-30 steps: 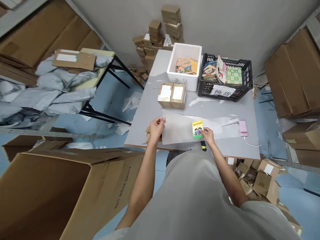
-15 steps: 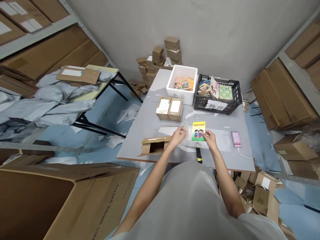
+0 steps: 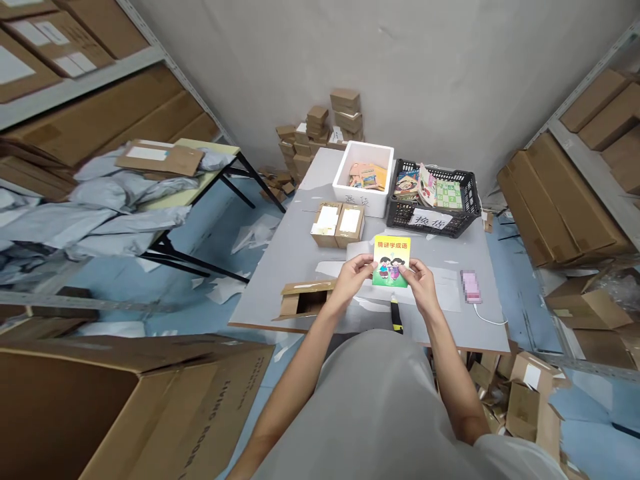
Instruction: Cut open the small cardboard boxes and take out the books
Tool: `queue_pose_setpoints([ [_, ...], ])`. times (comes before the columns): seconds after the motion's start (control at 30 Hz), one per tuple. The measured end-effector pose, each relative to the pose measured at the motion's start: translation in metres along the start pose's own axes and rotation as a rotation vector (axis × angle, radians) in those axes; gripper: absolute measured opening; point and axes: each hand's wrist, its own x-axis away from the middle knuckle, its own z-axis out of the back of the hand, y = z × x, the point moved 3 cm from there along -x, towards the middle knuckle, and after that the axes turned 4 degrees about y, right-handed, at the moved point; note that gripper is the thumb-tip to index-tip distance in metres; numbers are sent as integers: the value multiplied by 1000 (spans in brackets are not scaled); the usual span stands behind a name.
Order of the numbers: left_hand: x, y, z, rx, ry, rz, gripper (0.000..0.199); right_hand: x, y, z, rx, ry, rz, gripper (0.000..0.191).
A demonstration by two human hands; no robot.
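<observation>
Both hands hold a small booklet [image 3: 391, 257] upright over the table, its yellow and green cover with two cartoon children facing me. My left hand [image 3: 354, 275] pinches its left edge, and my right hand [image 3: 419, 279] grips the lower right edge with the thumb on the cover. Below the booklet a black and yellow utility knife [image 3: 396, 315] lies near the table's front edge. An opened cardboard box [image 3: 306, 300] rests left of my left hand. Two small taped boxes with white labels [image 3: 338, 225] stand behind it.
On the grey table [image 3: 280, 267], a white foam box [image 3: 364, 200] and a black plastic crate [image 3: 433, 227] hold books. A pink phone [image 3: 471, 287] with a cable lies at right. Grey parcels cover a side table [image 3: 175, 193]. A large open carton [image 3: 200, 407] stands front left.
My left hand has moved right and taken hold of the booklet's left edge. The booklet has come slightly left and up, and the clear wrapping by my left hand is no longer in it.
</observation>
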Motion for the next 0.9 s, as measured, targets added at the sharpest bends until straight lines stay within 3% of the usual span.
queue_pose_setpoints([
  [0.27, 22, 17, 5, 50, 1, 9, 52, 7, -4, -12, 47, -53, 19, 56],
  [0.33, 26, 18, 6, 42, 31, -12, 52, 7, -1, -13, 93, -12, 42, 57],
  [0.47, 33, 17, 8, 14, 124, -84, 55, 18, -9, -15, 317, 198, 307, 41],
  [0.53, 37, 16, 9, -5, 166, -121, 56, 27, -13, -23, 382, 179, 399, 31],
  [0.67, 45, 15, 4, -88, 214, -185, 52, 42, -11, -46, 317, 14, 333, 36],
  [0.77, 55, 19, -4, -171, 206, -275, 43, 47, -5, -56, 257, 32, 271, 48],
  [0.9, 67, 30, -12, -285, 116, -434, 31, 43, -2, -56, 231, 95, 236, 46],
])
